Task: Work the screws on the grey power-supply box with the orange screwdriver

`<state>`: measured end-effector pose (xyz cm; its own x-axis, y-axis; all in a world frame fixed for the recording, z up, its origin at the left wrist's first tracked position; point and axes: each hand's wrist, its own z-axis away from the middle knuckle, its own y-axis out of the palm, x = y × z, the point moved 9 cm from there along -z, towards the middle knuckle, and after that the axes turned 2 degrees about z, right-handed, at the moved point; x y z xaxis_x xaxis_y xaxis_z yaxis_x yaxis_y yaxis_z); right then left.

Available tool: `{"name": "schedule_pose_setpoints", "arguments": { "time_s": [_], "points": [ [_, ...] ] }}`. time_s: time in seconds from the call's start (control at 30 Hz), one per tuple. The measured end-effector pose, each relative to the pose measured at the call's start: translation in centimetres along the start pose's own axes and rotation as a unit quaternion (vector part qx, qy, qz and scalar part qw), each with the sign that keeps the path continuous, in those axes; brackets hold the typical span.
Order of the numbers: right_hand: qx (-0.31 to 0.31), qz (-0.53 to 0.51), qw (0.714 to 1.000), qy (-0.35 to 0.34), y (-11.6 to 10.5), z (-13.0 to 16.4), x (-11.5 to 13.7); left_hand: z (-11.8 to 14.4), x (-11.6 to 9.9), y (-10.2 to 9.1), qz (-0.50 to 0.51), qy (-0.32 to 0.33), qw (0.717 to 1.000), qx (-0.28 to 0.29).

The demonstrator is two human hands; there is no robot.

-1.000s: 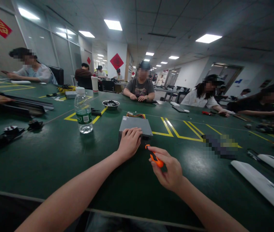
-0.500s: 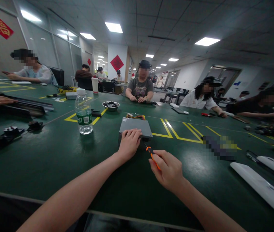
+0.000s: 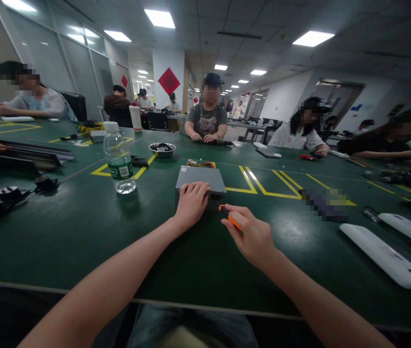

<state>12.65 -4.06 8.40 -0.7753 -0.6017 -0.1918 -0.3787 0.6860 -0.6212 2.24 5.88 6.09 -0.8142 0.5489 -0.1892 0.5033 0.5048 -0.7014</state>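
A grey metal power supply unit (image 3: 205, 178) lies on the green table, with a bundle of coloured wires (image 3: 201, 164) at its far side. My left hand (image 3: 192, 203) holds it at the near edge, fingers laid over the top face and the thumb side hidden. To the right and nearer to me, my right hand (image 3: 251, 234) grips an orange and black screwdriver (image 3: 233, 221). The screwdriver points toward the unit's near right corner but stays apart from it; its thin shaft is hard to make out.
Left of the unit stands a water bottle (image 3: 119, 159); behind it are a metal bowl (image 3: 162, 149) of small dark parts and a white cup (image 3: 135, 119). White covers (image 3: 387, 256) lie at right, dark parts (image 3: 0, 203) at left. A co-worker (image 3: 207, 113) sits opposite.
The view has shifted, so most things sit slightly higher and further left. My left hand stays on the power supply; the screwdriver in my right hand has turned and its shaft shows less.
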Motion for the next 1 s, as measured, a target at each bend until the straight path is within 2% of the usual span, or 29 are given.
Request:
{"name": "schedule_pose_setpoints", "arguments": {
  "time_s": [0.1, 0.27, 0.33, 0.47, 0.57, 0.67, 0.77, 0.9, 1.0],
  "points": [
    [-0.003, -0.007, 1.000, 0.001, -0.5, -0.1, -0.2, 0.0, 0.0, -0.1, 0.001, 0.000, 1.000, -0.001],
    [0.009, -0.005, 0.996, -0.085, 0.1, 0.1, 2.5, 0.0, 0.1, -0.1, 0.004, -0.006, 1.000, 0.003],
    [0.005, 0.015, 0.994, -0.105, 0.4, 0.3, 2.9, 0.0, 0.0, -0.1, 0.003, -0.007, 1.000, 0.002],
    [-0.024, 0.040, 0.997, -0.060, 0.0, 0.3, 1.6, 0.0, -0.1, -0.1, 0.003, -0.009, 1.000, -0.001],
    [-0.008, 0.037, 0.999, -0.026, 0.1, 0.3, 1.2, 0.1, -0.1, -0.1, 0.007, -0.008, 1.000, 0.000],
    [0.012, 0.020, 0.998, -0.052, 0.6, 0.4, 2.1, 0.1, -0.1, -0.1, 0.008, -0.007, 1.000, 0.005],
    [0.006, 0.028, 0.995, -0.091, 0.6, 0.5, 2.7, 0.1, 0.0, 0.0, 0.007, -0.010, 1.000, 0.007],
    [-0.031, 0.074, 0.995, -0.062, -0.3, 0.0, 2.0, 0.1, 0.0, 0.0, 0.005, -0.012, 1.000, 0.002],
    [-0.024, 0.079, 0.996, -0.031, -0.4, -0.3, 1.5, 0.1, 0.0, 0.0, 0.002, -0.013, 1.000, 0.002]
  ]
}}
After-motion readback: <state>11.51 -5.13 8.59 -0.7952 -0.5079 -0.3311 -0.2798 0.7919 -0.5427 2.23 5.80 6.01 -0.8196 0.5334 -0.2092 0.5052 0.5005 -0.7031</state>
